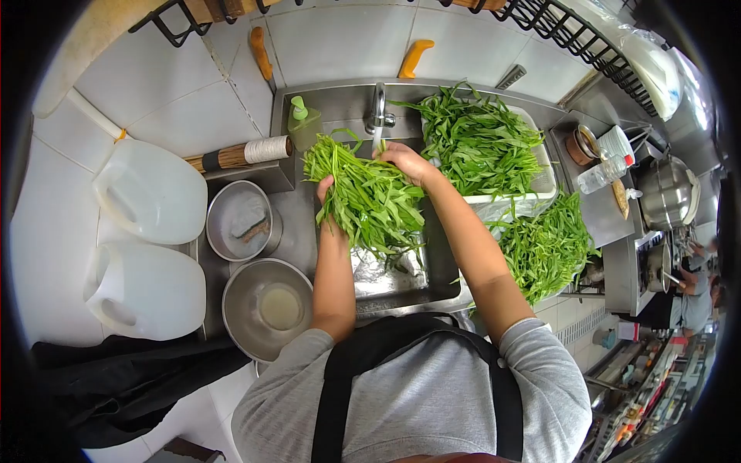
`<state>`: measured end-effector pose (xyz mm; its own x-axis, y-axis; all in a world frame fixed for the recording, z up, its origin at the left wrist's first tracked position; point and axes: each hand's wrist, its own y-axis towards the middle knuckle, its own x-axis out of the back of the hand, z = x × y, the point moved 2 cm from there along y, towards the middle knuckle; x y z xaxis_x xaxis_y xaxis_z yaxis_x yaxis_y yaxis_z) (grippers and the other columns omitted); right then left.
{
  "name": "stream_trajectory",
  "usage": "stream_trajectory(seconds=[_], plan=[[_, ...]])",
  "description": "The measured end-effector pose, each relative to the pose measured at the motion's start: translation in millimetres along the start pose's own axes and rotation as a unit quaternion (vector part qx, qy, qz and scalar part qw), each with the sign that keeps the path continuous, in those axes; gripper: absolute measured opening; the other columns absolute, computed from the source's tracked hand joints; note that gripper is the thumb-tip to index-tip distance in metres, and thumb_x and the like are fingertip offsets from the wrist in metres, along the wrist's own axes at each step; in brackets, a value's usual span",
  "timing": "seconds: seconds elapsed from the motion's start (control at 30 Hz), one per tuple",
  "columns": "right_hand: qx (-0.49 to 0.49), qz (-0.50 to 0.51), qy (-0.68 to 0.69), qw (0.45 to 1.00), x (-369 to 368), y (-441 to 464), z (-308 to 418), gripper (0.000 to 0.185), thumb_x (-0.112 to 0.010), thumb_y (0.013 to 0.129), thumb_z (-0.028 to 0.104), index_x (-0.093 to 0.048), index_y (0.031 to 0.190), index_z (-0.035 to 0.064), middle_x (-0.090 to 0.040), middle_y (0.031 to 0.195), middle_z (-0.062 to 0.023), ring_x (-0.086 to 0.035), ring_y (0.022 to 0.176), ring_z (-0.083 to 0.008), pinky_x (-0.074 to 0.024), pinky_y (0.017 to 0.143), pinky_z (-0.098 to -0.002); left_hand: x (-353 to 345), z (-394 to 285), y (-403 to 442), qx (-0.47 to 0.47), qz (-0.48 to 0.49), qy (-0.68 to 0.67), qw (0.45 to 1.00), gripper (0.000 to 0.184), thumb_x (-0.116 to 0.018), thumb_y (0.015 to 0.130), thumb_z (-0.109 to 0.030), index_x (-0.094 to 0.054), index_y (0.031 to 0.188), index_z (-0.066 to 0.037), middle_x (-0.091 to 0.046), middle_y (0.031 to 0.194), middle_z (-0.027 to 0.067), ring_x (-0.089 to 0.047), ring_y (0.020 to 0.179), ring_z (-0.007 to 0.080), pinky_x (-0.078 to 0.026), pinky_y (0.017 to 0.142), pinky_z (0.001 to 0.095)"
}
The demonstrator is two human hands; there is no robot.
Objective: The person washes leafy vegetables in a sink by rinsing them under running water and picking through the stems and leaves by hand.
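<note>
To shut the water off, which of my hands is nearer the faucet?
Right: your right hand is close below the faucet; your left hand is farther, at the left of the greens.

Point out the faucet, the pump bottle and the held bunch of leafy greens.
Faucet (379,100): head view, on its metal spout.
Pump bottle (307,129): head view, on its translucent body.
Bunch of leafy greens (370,197): head view, amid its leaves and stems.
</note>
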<state>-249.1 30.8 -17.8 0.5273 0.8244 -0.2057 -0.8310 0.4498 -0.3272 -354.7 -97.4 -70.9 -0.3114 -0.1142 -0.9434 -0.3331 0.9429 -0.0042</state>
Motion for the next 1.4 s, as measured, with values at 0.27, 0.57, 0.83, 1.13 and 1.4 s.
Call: stream_trajectory(seconds=[0.27,0.57,0.83,1.13,1.4], plan=[[0.113,0.041,-0.189,0.975,-10.6,2.0,-7.0,0.012,-0.054,0.086,0.016,-0.055,0.091,0.0065,-0.053,0.079,0.0069,-0.046,0.072,-0.003,-0.0376,0.067,-0.0192,20.0,-9.3,7.2,-0.003,0.063,0.01,0.998,0.061,-0.051,0.073,-0.035,-0.041,0.119,0.004,-0.054,0.106,0.0155,-0.055,0.094,0.0255,-0.046,0.082,0.0391],[0.164,-0.071,-0.2,0.963,-3.9,11.0,-14.3,0.013,-0.053,0.085,0.014,-0.059,0.087,0.0032,-0.059,0.074,0.0014,-0.049,0.067,-0.0059,-0.0402,0.064,-0.0223,-16.7,-1.9,5.2,0.075,0.107,0.011,0.991,0.061,-0.053,0.069,-0.03,-0.042,0.119,0.004,-0.054,0.108,0.0163,-0.056,0.095,0.0253,-0.046,0.083,0.0364],[0.143,-0.202,0.115,0.962,4.5,27.5,-30.9,0.013,-0.054,0.085,0.012,-0.059,0.089,0.0006,-0.058,0.072,-0.0002,-0.051,0.064,-0.0105,-0.0407,0.062,-0.0223,14.6,7.1,14.3,0.072,0.037,0.038,0.996,0.047,-0.053,0.071,-0.029,-0.05,0.108,0.0,-0.059,0.093,0.0124,-0.059,0.082,0.0247,-0.049,0.074,0.0358],[0.247,-0.489,0.09,0.832,73.3,-14.3,13.9,0.02,-0.043,0.09,0.02,-0.054,0.091,0.0034,-0.043,0.056,-0.0005,-0.041,0.045,-0.0113,-0.033,0.038,-0.0267,-17.5,1.2,-13.3,-0.001,0.116,0.036,0.993,0.08,-0.053,0.067,-0.023,-0.018,0.135,0.0,-0.04,0.125,0.0153,-0.054,0.094,0.0232,-0.046,0.084,0.0372],[0.033,-0.682,-0.104,0.723,239.0,-128.1,107.9,0.058,-0.045,0.084,0.045,-0.045,0.116,-0.0041,-0.045,0.12,-0.0193,-0.04,0.111,-0.0308,-0.0415,0.081,-0.0424,-28.9,2.7,-35.5,-0.003,0.1,-0.04,0.994,0.081,-0.053,0.068,-0.023,-0.016,0.137,-0.002,-0.054,0.099,0.0094,-0.056,0.085,0.0223,-0.047,0.079,0.0379]])
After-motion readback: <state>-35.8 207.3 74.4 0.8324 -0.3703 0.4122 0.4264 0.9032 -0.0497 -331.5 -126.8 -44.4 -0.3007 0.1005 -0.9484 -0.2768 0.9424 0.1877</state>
